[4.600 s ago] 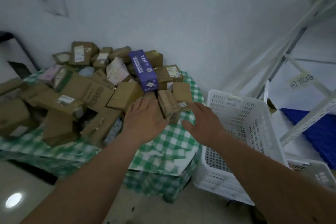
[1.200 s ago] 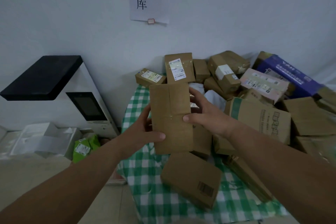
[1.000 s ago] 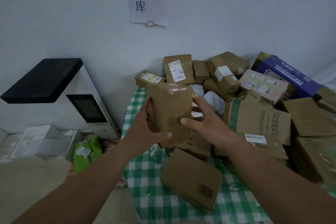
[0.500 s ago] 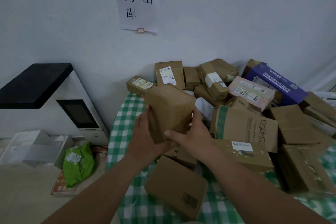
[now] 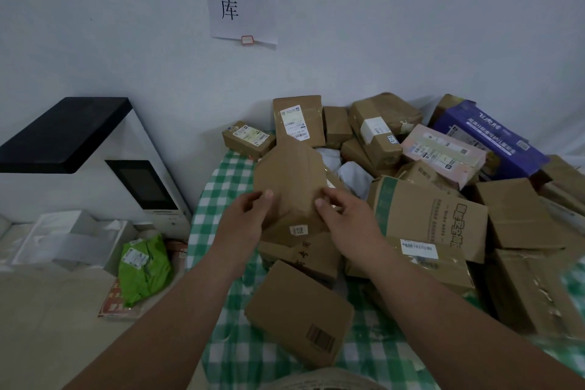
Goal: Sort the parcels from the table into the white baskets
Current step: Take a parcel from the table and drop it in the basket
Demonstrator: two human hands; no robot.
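Note:
Both hands hold a brown cardboard parcel (image 5: 292, 180) up over the left end of the table (image 5: 228, 339), which has a green-and-white checked cloth. My left hand (image 5: 245, 222) grips its left side and my right hand (image 5: 345, 215) grips its right side, thumbs on the near face. A small label shows on the parcel's lower end. Behind and to the right lies a heap of several cardboard parcels (image 5: 430, 218). No white basket is in view.
A flat brown box with a barcode (image 5: 300, 313) lies near the table's front edge. A purple box (image 5: 487, 139) and a pink one (image 5: 443, 152) top the heap at right. Left of the table stand a white-and-black machine (image 5: 95, 161) and a green bag (image 5: 142, 266) on the floor.
The view swung from the table's right end, beside a white basket, to its left end. Over the last second both hands turned the held parcel, bringing its labelled end toward me.

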